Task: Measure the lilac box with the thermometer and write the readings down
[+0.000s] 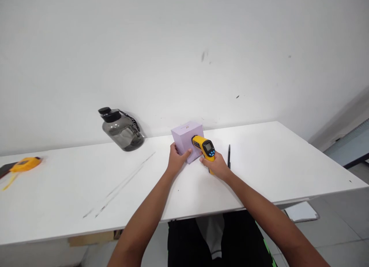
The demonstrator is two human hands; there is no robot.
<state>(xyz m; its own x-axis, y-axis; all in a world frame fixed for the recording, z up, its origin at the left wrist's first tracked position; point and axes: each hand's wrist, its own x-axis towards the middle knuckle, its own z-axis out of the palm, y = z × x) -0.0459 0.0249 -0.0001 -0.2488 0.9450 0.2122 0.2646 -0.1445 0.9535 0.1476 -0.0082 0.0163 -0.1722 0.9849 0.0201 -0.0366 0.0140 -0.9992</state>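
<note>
Bare forearms [148, 213] reach over a white table [129, 190] bearing a pale-lavender, sharp-edged box [181, 144], a small mark on top. Left grip [175, 161] is clamped on the box's left side; right grip [217, 165] wraps a yellow-and-black, pistol-shaped plastic thermometer [199, 142], grey-screened, blue-buttoned, its nose at the box's right-hand face.
</note>
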